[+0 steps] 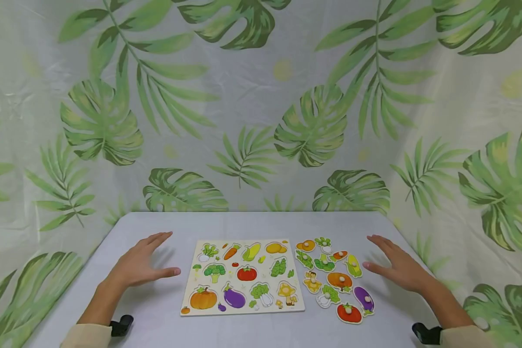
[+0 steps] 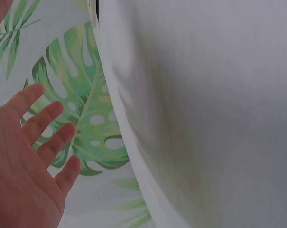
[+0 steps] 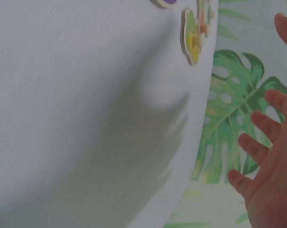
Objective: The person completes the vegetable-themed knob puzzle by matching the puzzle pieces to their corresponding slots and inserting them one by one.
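While both hands are raised above the white-covered table (image 1: 156, 328), each grasps nothing: left hand (image 1: 136, 266), fingers extended and thumb spread well apart, just beside the puzzle board; right hand (image 1: 399, 269), likewise spread, near the loose pieces, with the corn piece (image 1: 354, 266) nearest its thumb. Wrists: one black strapped device (image 1: 122, 325) on the left, another black device (image 1: 427, 333) on the right, each at the end of a pale sleeve (image 1: 85, 336). Between the hands, to the left: one vegetable puzzle board (image 1: 265, 279), pale, flat on the table, its outlined places showing turnip, carrot, corn and potatoes along the far row; broccoli, tomato and pea pods in the middle; pumpkin, eggplant, bok choy and mushrooms along the near row; smaller vegetables printed among them. Just right of the board: eleven knobbed pieces in a loose cluster, namely potato piece (image 1: 306, 245), turnip piece (image 1: 324, 243), pea-pod piece (image 1: 304, 259), broccoli piece (image 1: 324, 263), carrot piece (image 1: 340, 255), the corn, mushroom piece (image 1: 312, 283), pumpkin piece (image 1: 340, 280), bok choy piece (image 1: 328, 296), eggplant piece (image 1: 364, 299) and tomato piece (image 1: 349, 314). Surround: one white curtain (image 1: 252, 96) printed with green leaves, behind and at both sides.
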The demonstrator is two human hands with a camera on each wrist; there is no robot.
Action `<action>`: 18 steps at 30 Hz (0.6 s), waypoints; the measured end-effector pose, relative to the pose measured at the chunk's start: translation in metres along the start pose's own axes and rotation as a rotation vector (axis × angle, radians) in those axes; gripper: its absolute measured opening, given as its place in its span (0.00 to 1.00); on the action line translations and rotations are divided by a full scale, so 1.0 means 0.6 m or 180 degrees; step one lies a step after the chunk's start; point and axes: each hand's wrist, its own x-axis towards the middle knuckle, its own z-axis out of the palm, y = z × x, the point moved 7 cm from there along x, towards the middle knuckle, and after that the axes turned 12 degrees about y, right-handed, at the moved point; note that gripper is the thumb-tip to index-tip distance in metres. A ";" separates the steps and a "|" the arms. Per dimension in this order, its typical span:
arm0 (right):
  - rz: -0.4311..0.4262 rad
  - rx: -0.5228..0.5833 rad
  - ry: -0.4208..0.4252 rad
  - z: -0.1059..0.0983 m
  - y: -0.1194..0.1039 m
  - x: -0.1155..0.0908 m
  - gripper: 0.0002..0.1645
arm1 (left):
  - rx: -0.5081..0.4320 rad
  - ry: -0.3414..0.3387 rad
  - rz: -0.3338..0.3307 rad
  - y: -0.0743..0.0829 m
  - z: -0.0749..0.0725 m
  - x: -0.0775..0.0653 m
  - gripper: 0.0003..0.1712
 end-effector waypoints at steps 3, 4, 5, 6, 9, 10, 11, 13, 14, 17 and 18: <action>0.0065 0.0081 -0.0040 0.016 -0.010 0.010 0.50 | -0.0076 -0.0082 -0.0034 0.007 0.012 -0.001 0.63; 0.0097 0.0087 -0.0058 0.022 -0.013 0.013 0.51 | -0.0102 -0.0111 -0.0039 0.009 0.016 -0.002 0.63; 0.0115 0.0098 -0.0074 0.027 -0.017 0.017 0.51 | -0.0122 -0.0138 -0.0041 0.011 0.019 -0.002 0.63; 0.0127 0.0114 -0.0081 0.032 -0.021 0.021 0.50 | -0.0143 -0.0163 -0.0036 0.013 0.023 -0.002 0.62; 0.0180 0.0126 -0.0102 0.048 -0.030 0.030 0.49 | -0.0199 -0.0235 0.0004 0.020 0.033 -0.003 0.61; 0.0189 0.0130 -0.0100 0.052 -0.034 0.033 0.48 | -0.0208 -0.0262 0.0025 0.023 0.037 -0.002 0.61; 0.0198 0.0142 -0.0092 0.057 -0.036 0.036 0.47 | -0.0223 -0.0286 0.0043 0.025 0.040 -0.002 0.60; 0.0215 0.0159 -0.0087 0.067 -0.040 0.042 0.45 | -0.0266 -0.0335 0.0072 0.031 0.044 -0.001 0.59; 0.0208 0.0177 -0.0077 0.071 -0.043 0.045 0.44 | -0.0290 -0.0360 0.0087 0.034 0.046 -0.001 0.59; 0.0173 0.0213 -0.0044 0.085 -0.049 0.055 0.42 | -0.0378 -0.0412 0.0098 0.042 0.049 -0.001 0.58; 0.0155 0.0238 -0.0025 0.089 -0.051 0.059 0.41 | -0.0410 -0.0428 0.0100 0.044 0.050 -0.001 0.58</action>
